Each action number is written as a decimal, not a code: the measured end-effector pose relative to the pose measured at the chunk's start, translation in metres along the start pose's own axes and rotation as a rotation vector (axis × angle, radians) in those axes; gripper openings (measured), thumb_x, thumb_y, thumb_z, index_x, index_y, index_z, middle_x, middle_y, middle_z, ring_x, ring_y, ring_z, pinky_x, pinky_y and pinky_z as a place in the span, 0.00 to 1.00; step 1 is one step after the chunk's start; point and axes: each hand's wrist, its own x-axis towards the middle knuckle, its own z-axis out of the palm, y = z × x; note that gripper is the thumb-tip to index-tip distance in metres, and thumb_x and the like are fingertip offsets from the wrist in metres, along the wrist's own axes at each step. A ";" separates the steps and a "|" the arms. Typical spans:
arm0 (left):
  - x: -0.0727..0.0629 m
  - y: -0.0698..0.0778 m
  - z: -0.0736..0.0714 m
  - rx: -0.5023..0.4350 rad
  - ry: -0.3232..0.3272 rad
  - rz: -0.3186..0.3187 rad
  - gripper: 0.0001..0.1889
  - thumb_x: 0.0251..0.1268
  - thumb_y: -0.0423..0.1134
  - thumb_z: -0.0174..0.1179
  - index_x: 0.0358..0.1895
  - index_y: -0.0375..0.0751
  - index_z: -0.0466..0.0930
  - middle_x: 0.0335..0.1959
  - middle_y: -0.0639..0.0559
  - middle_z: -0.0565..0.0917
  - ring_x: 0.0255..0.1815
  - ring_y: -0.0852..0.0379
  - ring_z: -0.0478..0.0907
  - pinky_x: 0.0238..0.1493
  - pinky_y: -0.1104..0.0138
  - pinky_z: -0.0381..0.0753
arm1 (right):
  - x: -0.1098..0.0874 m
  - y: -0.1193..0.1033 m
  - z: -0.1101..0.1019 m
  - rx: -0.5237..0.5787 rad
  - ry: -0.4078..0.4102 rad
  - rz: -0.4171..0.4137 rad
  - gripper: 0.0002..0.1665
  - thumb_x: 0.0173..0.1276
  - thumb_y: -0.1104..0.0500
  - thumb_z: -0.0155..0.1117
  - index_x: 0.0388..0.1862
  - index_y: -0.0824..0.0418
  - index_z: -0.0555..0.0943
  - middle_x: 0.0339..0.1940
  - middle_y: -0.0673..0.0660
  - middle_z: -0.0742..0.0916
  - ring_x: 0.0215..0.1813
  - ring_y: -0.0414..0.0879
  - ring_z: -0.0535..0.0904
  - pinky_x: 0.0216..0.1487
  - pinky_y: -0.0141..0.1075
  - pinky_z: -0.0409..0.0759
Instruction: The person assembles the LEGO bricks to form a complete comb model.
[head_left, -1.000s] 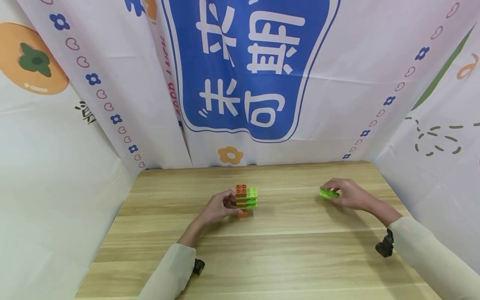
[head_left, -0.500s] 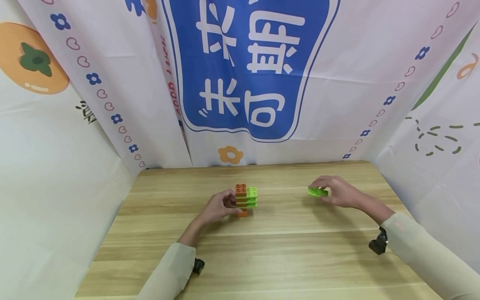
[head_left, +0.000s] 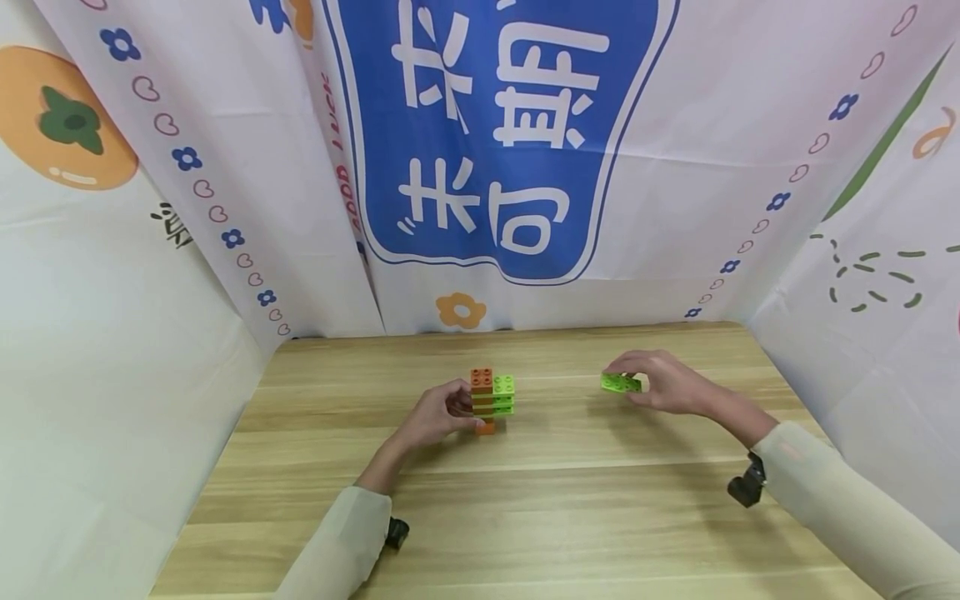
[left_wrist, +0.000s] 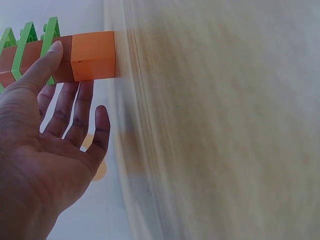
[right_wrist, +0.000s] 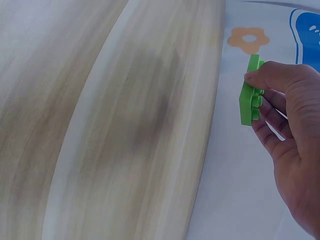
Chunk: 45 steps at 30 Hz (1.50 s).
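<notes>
A tower of toy building blocks (head_left: 482,382) stands upright near the table's middle, brown-orange blocks alternating with thin green plates that jut out to the right. At its base is a brighter orange block (left_wrist: 93,56). My left hand (head_left: 437,415) grips the tower low on its left side; the left wrist view shows the thumb on a brown block and the fingers behind. To the right, apart from the tower, my right hand (head_left: 670,382) pinches a flat green building plate (right_wrist: 249,95) above the table, its studs toward the palm in the right wrist view.
The wooden table (head_left: 480,517) runs back to a white printed cloth (head_left: 675,208), which also hangs on both sides. A dark wrist camera (head_left: 747,483) sits at the right sleeve, another wrist camera (head_left: 397,533) at the left.
My right hand has carried the green plate leftward, closer to the tower, and the plate's tilt has changed slightly. The left hand and the tower have stayed in place.
</notes>
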 end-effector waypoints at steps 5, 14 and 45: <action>-0.001 0.001 0.000 0.003 0.001 -0.001 0.18 0.63 0.33 0.77 0.52 0.38 0.81 0.47 0.45 0.88 0.45 0.51 0.83 0.45 0.68 0.83 | 0.007 -0.007 -0.002 0.007 0.011 -0.039 0.27 0.54 0.73 0.81 0.55 0.63 0.89 0.54 0.60 0.91 0.51 0.54 0.89 0.49 0.48 0.89; -0.001 -0.001 0.000 0.002 0.002 -0.011 0.18 0.63 0.34 0.77 0.51 0.37 0.81 0.47 0.45 0.88 0.44 0.52 0.83 0.46 0.67 0.83 | 0.019 -0.018 -0.002 -0.004 0.018 -0.087 0.26 0.55 0.71 0.81 0.55 0.63 0.89 0.53 0.59 0.91 0.52 0.53 0.89 0.49 0.46 0.89; 0.000 0.000 0.000 0.010 -0.001 0.000 0.17 0.63 0.34 0.77 0.51 0.39 0.81 0.46 0.46 0.88 0.44 0.53 0.83 0.46 0.67 0.84 | 0.062 -0.055 0.001 0.039 0.032 -0.191 0.26 0.58 0.67 0.81 0.58 0.63 0.88 0.55 0.59 0.91 0.56 0.53 0.88 0.56 0.46 0.88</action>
